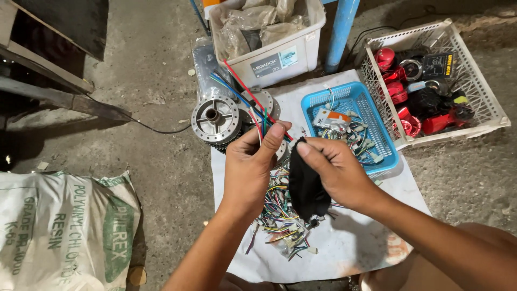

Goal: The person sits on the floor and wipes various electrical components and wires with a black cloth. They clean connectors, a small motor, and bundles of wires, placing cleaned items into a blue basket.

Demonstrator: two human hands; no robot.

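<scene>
Bundle of coloured wires (257, 110): red, blue and green strands, pinched at frame centre in your left hand (249, 167), fingers closed around them, thumb up; the strands run off toward 11 o'clock. Black sleeve (306, 188): soft, dark, hanging down from your right hand (336, 171), which grips its top edge between thumb and fingers, just beside the left hand at 3 o'clock. Directly under both hands, at 6 o'clock: loose heap of small wire connectors (280, 221) on a white sheet (355, 242) spread over the concrete floor (161, 161). At 10 o'clock of the hands: round metal hub (215, 117), toothed rim, lying flat at the sheet's edge. At 2 o'clock: blue plastic basket (388, 156) with more small connectors. Further out at 2 o'clock: white slatted crate (484, 102) holding red and black horns. At 12 o'clock: white storage tub (301, 51) stuffed with clear bags. At 8 o'clock, well apart: printed woven sack (64, 231).
</scene>
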